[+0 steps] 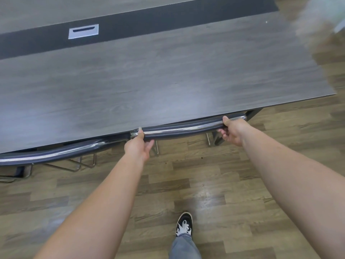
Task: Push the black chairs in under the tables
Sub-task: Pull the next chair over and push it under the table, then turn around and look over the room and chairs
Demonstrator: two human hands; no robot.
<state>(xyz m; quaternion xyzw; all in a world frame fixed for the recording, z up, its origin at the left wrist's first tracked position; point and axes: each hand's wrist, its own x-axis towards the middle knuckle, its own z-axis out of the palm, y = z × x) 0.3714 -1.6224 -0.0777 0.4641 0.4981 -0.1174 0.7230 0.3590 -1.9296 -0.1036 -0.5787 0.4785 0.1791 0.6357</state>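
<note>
A black chair [184,128] stands tucked against the near edge of a grey wood-grain table [168,75]; only its curved, chrome-topped backrest shows, its seat hidden under the tabletop. My left hand [139,144] grips the left end of that backrest. My right hand [232,130] holds its right end, thumb on top. A second black chair [56,153] sits to the left, also pushed up to the table edge, with its chrome legs visible below.
A dark strip [149,25] with a silver cable port [83,31] runs across the table. The black table leg [252,114] stands just right of my right hand. Wood-plank floor [224,193] lies behind the chairs; my shoe [184,224] is on it.
</note>
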